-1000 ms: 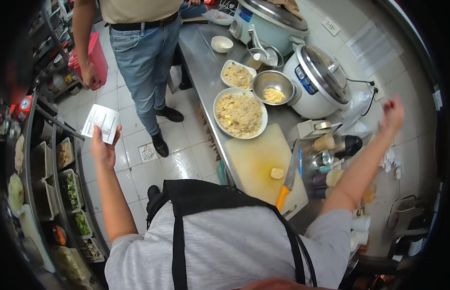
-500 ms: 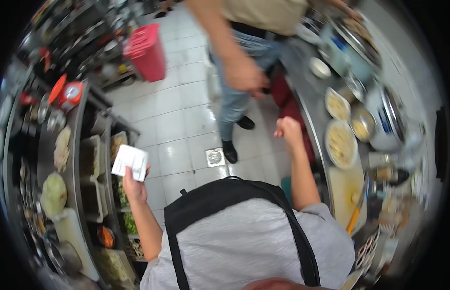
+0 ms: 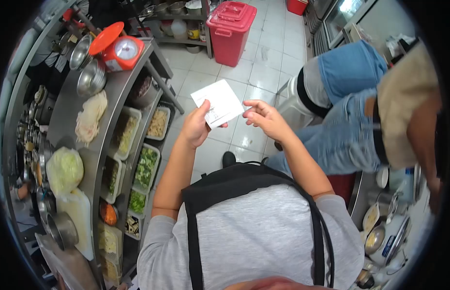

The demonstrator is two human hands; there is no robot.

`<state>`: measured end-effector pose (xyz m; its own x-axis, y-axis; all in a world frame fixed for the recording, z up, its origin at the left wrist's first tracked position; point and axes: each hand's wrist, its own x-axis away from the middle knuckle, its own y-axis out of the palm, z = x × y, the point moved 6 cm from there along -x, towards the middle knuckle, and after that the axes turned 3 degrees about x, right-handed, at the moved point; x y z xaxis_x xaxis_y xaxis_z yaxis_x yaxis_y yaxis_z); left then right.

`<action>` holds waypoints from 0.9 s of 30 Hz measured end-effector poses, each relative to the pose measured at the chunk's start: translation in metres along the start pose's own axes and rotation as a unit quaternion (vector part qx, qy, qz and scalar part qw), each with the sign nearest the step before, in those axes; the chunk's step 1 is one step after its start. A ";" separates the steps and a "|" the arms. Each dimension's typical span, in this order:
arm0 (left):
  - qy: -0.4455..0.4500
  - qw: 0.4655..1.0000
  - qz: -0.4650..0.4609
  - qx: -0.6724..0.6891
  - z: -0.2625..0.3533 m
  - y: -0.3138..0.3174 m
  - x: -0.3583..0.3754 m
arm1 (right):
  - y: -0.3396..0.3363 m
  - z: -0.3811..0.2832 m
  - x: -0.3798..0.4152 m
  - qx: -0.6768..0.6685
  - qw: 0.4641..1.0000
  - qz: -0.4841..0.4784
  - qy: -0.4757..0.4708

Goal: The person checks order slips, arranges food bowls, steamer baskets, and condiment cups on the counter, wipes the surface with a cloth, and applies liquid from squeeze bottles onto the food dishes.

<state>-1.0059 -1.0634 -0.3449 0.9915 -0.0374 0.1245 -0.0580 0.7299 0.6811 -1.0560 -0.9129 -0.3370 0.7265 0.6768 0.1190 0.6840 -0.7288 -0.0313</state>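
My left hand (image 3: pixel 198 126) grips a small stack of white paper slips (image 3: pixel 219 99), thumb on top and fingers beneath. Dark printed lines show on the face of the upper slip. At the right corner of the slips is my right hand (image 3: pixel 266 118), its fingers half bent and apart, thumb below the index finger. Nothing shows between them. Both hands are raised in front of my chest, over the tiled floor.
On my left a steel counter (image 3: pixel 65 126) holds an orange scale (image 3: pixel 122 53), metal bowls (image 3: pixel 91 77) and a bagged cabbage (image 3: pixel 65 169). Food trays (image 3: pixel 146 166) line the shelf below. A person in jeans (image 3: pixel 331 135) stands close on my right. A red bin (image 3: pixel 230 34) stands ahead.
My view has turned left. My left hand has brought the slips to the middle, and my right hand, earlier curled out at the right, has come up beside them with its fingers loosened.
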 end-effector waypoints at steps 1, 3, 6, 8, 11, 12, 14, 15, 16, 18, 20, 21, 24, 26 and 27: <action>-0.018 1.000 0.005 -0.012 0.002 -0.005 -0.015 | -0.005 -0.003 -0.023 0.001 1.000 0.009 0.005; -0.045 0.998 -0.001 -0.043 0.003 -0.021 -0.055 | -0.011 -0.006 -0.073 0.042 0.998 -0.036 0.031; -0.049 0.995 0.087 -0.022 0.006 -0.048 -0.100 | -0.010 -0.010 -0.134 0.010 0.994 -0.110 0.010; -0.036 0.993 0.104 0.033 0.018 -0.066 -0.127 | -0.017 -0.012 -0.169 0.025 0.984 -0.172 0.037; -0.027 0.994 0.096 -0.038 0.035 -0.091 -0.178 | -0.044 -0.007 -0.219 0.098 0.968 -0.216 0.085; -0.013 0.991 0.125 -0.053 0.036 -0.105 -0.199 | -0.057 -0.002 -0.241 0.119 0.963 -0.221 0.097; -0.029 0.981 0.133 -0.138 0.042 -0.116 -0.250 | -0.093 0.003 -0.282 0.137 0.969 -0.178 0.101; -0.038 0.978 0.123 -0.165 0.042 -0.125 -0.279 | -0.110 0.007 -0.299 0.141 0.972 -0.156 0.107; -0.034 0.975 0.110 -0.188 0.047 -0.120 -0.314 | -0.129 0.010 -0.318 0.158 0.972 -0.134 0.107; -0.045 0.973 0.096 -0.207 0.056 -0.110 -0.385 | -0.176 0.002 -0.349 0.212 0.968 -0.079 0.110; -0.015 0.969 0.057 -0.240 0.073 -0.094 -0.461 | -0.229 -0.013 -0.379 0.277 0.953 -0.013 0.120; 0.010 0.965 0.027 -0.262 0.083 -0.089 -0.499 | -0.263 -0.019 -0.390 0.307 0.947 0.043 0.090; 0.106 0.961 0.085 -0.242 0.150 -0.066 -0.610 | -0.375 -0.019 -0.404 0.343 0.916 0.180 0.102; 0.165 0.955 0.107 -0.223 0.200 -0.064 -0.680 | -0.456 -0.019 -0.393 0.196 0.923 0.321 0.082; 0.226 0.935 0.120 -0.244 0.229 -0.058 -0.710 | -0.497 -0.007 -0.390 0.145 0.919 0.359 0.075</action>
<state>-1.7332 -1.2356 -0.3080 0.9108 0.3799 -0.1613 -0.3349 0.9087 0.2492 -1.6798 -0.8148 -0.3606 0.9950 -0.0061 0.0996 0.0360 -0.9090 -0.4151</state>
